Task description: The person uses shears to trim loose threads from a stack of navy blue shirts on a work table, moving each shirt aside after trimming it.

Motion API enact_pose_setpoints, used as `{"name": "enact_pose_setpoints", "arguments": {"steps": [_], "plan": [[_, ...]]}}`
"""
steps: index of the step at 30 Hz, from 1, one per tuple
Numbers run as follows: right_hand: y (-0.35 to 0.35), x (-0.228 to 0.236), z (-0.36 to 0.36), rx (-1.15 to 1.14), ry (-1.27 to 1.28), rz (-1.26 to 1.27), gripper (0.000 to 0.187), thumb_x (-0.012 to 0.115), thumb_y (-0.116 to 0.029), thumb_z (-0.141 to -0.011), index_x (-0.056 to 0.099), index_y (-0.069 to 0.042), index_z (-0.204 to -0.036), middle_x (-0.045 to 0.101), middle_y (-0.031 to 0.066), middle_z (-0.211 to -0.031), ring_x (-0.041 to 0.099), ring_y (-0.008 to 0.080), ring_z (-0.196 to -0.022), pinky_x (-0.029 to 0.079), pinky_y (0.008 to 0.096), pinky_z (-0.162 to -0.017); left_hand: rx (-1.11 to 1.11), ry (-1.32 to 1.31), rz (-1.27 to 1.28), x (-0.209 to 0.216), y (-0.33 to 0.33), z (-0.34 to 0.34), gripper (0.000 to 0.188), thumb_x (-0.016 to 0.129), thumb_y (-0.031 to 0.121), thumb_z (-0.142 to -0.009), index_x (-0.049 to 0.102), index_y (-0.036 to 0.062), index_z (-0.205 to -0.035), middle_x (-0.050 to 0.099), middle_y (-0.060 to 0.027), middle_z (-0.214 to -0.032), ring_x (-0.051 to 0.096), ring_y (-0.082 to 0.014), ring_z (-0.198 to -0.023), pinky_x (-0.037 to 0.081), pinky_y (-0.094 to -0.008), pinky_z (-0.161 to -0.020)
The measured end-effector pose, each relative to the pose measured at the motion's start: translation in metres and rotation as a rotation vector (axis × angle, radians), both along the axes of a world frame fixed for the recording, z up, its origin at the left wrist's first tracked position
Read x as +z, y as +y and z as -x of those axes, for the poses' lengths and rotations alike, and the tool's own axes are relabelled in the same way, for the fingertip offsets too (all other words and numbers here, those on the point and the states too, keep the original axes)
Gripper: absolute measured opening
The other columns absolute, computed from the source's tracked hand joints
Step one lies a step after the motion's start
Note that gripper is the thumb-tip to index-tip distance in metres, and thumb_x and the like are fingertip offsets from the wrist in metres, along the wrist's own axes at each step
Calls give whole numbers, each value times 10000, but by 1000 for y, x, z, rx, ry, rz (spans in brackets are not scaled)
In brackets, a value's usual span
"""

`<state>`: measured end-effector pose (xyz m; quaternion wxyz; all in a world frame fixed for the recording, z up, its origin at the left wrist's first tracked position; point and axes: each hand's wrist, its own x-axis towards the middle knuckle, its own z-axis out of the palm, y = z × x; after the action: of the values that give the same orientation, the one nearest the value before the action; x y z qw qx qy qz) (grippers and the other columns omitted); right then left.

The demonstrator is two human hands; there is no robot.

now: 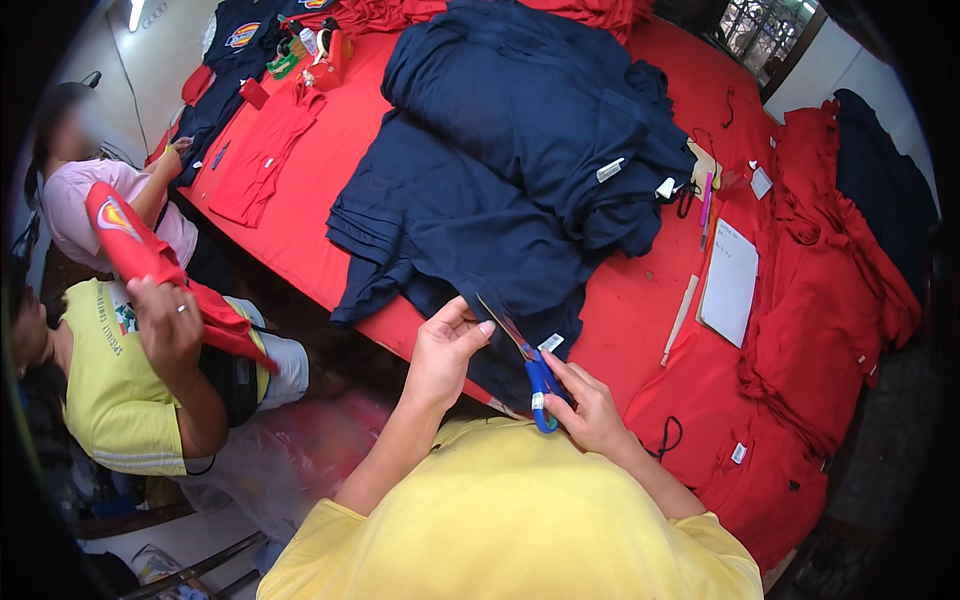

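Note:
My right hand [592, 412] is closed around the blue handles of a pair of scissors [536, 374], near the front edge of the table. The blades point up and to the left, slightly apart, over the navy garment [500, 260]. My left hand [440, 352] is pinched beside the blade tips, at the garment's near edge. Anything between its thumb and fingers is too small to make out. A white label [550, 343] shows beside the scissors. Behind lies a large heap of navy shirts [530, 110], bunched and folded.
On the red-covered table [625, 320], a white notepad [729, 285] and a pink pen [706, 200] lie to the right. Red garments [810, 290] pile along the right side. At the left, a person in yellow [120, 370] lifts a red garment [150, 260]; another person in pink [70, 200] stands behind.

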<state>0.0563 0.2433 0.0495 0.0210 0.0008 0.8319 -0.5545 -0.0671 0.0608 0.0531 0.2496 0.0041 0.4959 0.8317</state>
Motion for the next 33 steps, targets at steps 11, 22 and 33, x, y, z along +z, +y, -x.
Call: {"name": "enact_pose_setpoints", "arguments": {"steps": [11,22,33], "plan": [[9,-18,2,10,-206,300,527,626,-130,-873,472,-66,-1373,625,165,-1018,620,210,-827,487,306,-771,54,23,-37,-8,-3,4,380,586,-47,-864,539,-33,-1242,620,-65,-1068,593,-130,-969,462,-258,-873],[5,-15,18,-13,-98,315,511,634,-123,-871,492,-46,-1356,641,152,-1048,630,198,-858,493,296,-783,-9,63,46,15,0,3,396,586,-68,-846,534,-27,-1237,616,-49,-1088,576,-107,-961,465,-235,-814],[-2,-4,33,45,-52,297,517,593,-29,-889,447,-9,-1384,565,131,-1125,578,146,-974,469,270,-858,-1,51,85,11,-8,13,424,593,-49,-850,523,-3,-1266,607,-51,-1088,575,-108,-954,467,-245,-823]]}}
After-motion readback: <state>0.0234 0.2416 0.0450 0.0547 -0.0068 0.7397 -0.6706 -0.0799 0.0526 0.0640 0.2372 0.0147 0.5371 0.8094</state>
